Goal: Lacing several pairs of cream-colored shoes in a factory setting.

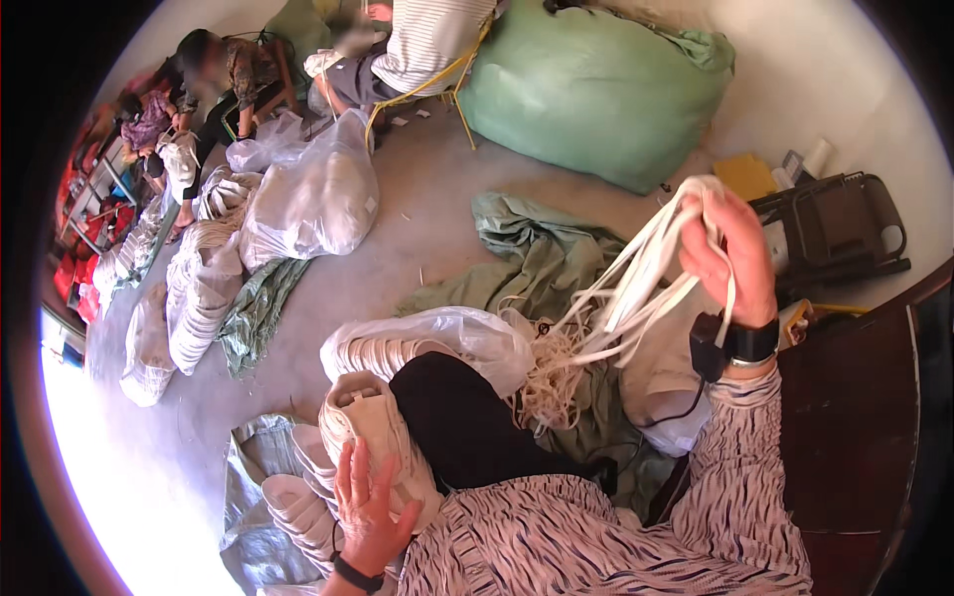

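My right hand (730, 248) is raised at the right, its fingers closed round a bundle of white laces (646, 268) that hangs down in long loose loops. Below them, a tangled heap of cream laces (552, 382) lies beside my lap. My left hand (368, 502) is low in front of me, fingers spread, against a cream fabric piece (363, 422) with a rolled opening on top. Whether it presses on that piece or only rests there, I cannot tell. A black cloth (457, 412) covers my leg. Nested cream fabric pieces (298, 507) stand left of my left hand.
Beyond my lap lies a clear plastic bag (447, 333) of stacked cream pieces, near a green sack (537, 248) on the floor. Filled bags (313, 199) line the left. A large green bale (596, 94) and folded chair (845, 223) stand farther off. Several people sit at the back.
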The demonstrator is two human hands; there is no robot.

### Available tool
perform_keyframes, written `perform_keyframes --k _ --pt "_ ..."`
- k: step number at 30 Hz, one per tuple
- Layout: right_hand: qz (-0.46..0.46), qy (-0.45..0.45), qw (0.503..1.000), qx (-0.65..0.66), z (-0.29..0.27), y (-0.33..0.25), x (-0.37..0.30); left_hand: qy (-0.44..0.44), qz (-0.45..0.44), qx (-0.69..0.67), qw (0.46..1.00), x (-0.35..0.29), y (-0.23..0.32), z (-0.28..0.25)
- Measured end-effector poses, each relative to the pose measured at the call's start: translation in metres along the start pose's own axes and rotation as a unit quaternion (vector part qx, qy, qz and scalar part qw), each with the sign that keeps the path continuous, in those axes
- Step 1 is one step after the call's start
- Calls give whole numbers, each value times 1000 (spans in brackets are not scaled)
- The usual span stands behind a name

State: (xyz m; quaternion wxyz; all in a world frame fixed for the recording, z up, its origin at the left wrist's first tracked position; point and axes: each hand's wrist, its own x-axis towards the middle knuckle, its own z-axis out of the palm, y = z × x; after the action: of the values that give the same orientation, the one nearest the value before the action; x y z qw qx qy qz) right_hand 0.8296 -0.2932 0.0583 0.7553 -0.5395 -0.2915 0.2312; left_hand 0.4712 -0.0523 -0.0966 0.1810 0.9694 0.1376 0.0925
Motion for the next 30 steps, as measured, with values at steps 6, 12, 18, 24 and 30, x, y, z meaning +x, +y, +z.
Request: perform_keyframes --k 6,12,18,24,30 --pt "24 -217 976 12 78 -33 7 12 -16 -212 977 25 -2 -66" --pt "209 -522 823 -74 175 -11 -1 101 154 -388 903 58 50 -103" --pt "315 -634 700 -93 201 73 -11 -88 -59 -422 901 -1 37 -106" --pt "-13 -503 802 -321 155 200 -59 89 -315 -650 686 -122 -38 -84" --pt "102 -611 678 -395 132 190 -79 487 -299 -703 423 -212 -94 9"
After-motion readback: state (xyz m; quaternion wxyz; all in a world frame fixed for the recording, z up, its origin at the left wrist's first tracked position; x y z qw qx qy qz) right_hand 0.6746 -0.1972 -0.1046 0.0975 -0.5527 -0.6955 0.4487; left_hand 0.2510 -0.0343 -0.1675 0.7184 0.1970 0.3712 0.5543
